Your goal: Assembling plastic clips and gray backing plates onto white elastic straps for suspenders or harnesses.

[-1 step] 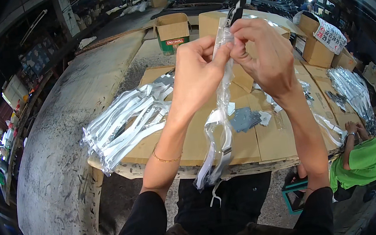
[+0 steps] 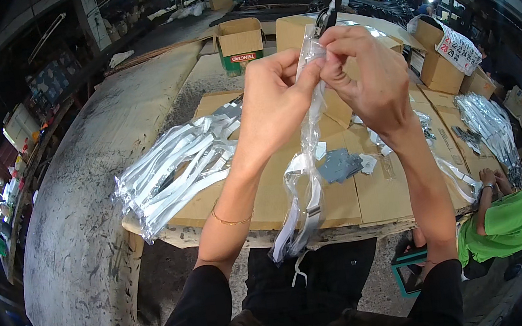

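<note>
In front of me I hold up a long clear plastic bag with a white strap inside. The strap hangs in a loop past the table's front edge. A black piece, perhaps a clip, shows at the bag's upper end. My left hand pinches the bag just below that end, thumb against fingers. Beside it, my right hand is closed on the same end of the bag, its fingertips touching the plastic. Left of my forearm lies a pile of bagged white straps.
Flattened cardboard covers the table, with grey cards on it. An open carton stands farther back. More bagged straps lie at the right, near a person in a green shirt. A long worn tabletop extends along the left.
</note>
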A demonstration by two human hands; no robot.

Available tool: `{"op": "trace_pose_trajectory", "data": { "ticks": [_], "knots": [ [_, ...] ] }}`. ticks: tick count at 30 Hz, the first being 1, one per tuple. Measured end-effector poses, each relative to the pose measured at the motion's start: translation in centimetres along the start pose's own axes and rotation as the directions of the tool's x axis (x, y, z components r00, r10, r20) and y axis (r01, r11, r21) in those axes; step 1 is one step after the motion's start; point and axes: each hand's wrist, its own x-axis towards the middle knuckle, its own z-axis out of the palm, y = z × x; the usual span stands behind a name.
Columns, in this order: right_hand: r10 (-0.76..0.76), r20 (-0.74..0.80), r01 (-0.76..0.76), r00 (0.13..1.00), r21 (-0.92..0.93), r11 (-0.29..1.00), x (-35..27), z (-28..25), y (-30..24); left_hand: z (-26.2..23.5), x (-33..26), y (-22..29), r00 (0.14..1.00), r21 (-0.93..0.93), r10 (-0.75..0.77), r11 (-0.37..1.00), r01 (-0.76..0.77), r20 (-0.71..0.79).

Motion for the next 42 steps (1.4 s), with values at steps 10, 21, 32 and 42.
{"op": "trace_pose_trajectory", "data": {
  "ticks": [10, 21, 32, 42],
  "knots": [
    [0.377, 0.203, -0.427, 0.904, 0.359, 0.830, 2.0, -2.1, -0.1, 0.8, -0.1, 0.8, 0.996, -0.124, -0.027, 0.992, 0.038, 0.090],
    [0.515, 0.416, -0.661, 0.750, 0.489, 0.568, 1.0, -3.7, 2.3, 0.9, 0.1, 0.1, 0.985, -0.292, -0.023, 0.954, 0.072, 0.168],
    [0.394, 0.378, -0.537, 0.838, 0.439, 0.720, 2.1, -3.5, 2.7, 0.3, 0.1, -0.1, 0.983, -0.297, -0.024, 0.952, 0.079, 0.182],
    [0.200, 0.300, -0.297, 0.933, 0.324, 0.898, 3.0, -3.8, 2.3, 0.1, -0.1, 0.2, 0.981, -0.292, -0.025, 0.953, 0.081, 0.192]
  ]
}}
